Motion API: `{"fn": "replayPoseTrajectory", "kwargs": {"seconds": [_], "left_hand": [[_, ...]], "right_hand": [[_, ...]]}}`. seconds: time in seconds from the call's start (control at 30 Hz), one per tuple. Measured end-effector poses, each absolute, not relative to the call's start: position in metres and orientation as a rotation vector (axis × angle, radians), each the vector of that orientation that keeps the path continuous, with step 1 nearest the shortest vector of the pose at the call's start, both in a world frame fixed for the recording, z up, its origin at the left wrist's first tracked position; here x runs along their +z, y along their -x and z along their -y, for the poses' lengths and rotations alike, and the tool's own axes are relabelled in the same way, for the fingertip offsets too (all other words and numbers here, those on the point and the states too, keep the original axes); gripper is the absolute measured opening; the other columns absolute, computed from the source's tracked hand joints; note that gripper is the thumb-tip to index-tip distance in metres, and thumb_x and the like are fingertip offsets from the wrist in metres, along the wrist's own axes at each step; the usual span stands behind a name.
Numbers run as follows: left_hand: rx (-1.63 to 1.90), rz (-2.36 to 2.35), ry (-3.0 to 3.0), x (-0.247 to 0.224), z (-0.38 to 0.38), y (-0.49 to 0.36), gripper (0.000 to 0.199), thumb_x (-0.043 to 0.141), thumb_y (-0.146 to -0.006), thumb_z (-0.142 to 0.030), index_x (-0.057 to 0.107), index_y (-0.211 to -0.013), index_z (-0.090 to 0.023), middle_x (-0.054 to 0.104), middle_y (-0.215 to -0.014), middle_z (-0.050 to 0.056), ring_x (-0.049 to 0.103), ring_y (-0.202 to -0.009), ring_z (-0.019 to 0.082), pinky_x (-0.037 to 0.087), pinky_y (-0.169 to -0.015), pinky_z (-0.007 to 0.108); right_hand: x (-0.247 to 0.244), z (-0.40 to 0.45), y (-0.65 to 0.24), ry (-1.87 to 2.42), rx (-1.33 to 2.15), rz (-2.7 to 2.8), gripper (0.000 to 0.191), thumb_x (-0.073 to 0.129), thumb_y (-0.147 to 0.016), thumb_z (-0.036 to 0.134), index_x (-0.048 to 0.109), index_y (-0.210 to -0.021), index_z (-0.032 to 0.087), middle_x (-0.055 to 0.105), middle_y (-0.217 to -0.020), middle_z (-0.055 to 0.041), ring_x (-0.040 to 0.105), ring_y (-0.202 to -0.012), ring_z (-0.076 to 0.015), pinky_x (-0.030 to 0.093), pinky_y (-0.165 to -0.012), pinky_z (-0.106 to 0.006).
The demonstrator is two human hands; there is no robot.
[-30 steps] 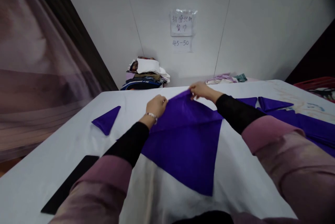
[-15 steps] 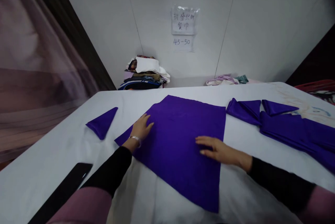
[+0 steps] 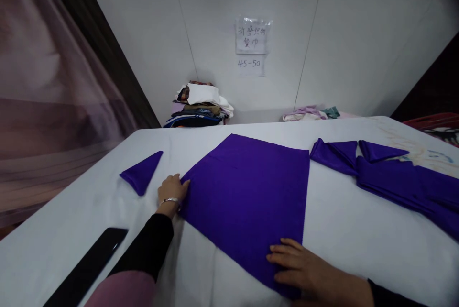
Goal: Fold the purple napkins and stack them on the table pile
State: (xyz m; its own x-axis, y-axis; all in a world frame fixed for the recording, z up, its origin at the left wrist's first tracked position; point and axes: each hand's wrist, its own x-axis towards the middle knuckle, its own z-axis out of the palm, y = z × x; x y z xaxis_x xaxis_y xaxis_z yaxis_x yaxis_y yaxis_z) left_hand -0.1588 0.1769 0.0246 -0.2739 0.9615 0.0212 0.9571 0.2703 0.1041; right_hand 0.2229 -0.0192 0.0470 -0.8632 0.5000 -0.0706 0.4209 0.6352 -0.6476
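A purple napkin (image 3: 244,192) lies spread on the white-covered table, slightly slack, with its near corner pointing toward me. My left hand (image 3: 174,188), wearing a bracelet, is at the napkin's left corner. Its fingers are curled over the cloth, and that corner is hidden beneath them. Near the lower right corner, my right hand (image 3: 301,266) rests on the fabric with fingers extended and a little apart. To the left is a folded purple napkin (image 3: 142,173) shaped like a triangle.
More purple cloths (image 3: 394,178) lie at the right, some folded into triangles. A black flat object (image 3: 88,266) is at the near left. Behind the table are a pile of clothes (image 3: 199,106) and a smaller heap (image 3: 308,113). Handwritten paper (image 3: 251,41) hangs on the wall.
My left hand has moved left and toward me, from the napkin's surface to its left corner. The right hand has slid nearer me, toward the napkin's lower right corner.
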Motion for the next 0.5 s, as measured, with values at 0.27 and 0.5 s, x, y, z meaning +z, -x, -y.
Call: {"fn": "replayPoseTrajectory", "kwargs": {"seconds": [0.27, 0.5], "left_hand": [[0.155, -2.328, -1.709, 0.038, -0.161, 0.172, 0.020, 0.050, -0.072, -0.039, 0.055, -0.067, -0.020, 0.065, -0.070, 0.007, 0.061, -0.073, 0.025, 0.040, -0.060, 0.030], [0.486, -1.769, -1.489, 0.037, -0.062, 0.144, 0.034, 0.064, -0.060, -0.045, 0.038, -0.055, -0.023, 0.044, -0.047, -0.007, 0.045, -0.049, 0.013, 0.034, -0.050, 0.025]], "right_hand": [[0.029, 0.020, -0.247, 0.886, 0.633, 2.641, 0.032, 0.034, -0.086, 0.008, 0.061, -0.099, 0.018, 0.063, -0.112, -0.0090, 0.052, -0.112, -0.0192, 0.036, -0.102, -0.042], [0.022, 0.021, -0.347, 1.348, 0.437, 2.379, 0.024, 0.043, -0.081, 0.014, 0.065, -0.082, 0.024, 0.068, -0.091, -0.0077, 0.061, -0.096, -0.0235, 0.041, -0.097, -0.047]]}}
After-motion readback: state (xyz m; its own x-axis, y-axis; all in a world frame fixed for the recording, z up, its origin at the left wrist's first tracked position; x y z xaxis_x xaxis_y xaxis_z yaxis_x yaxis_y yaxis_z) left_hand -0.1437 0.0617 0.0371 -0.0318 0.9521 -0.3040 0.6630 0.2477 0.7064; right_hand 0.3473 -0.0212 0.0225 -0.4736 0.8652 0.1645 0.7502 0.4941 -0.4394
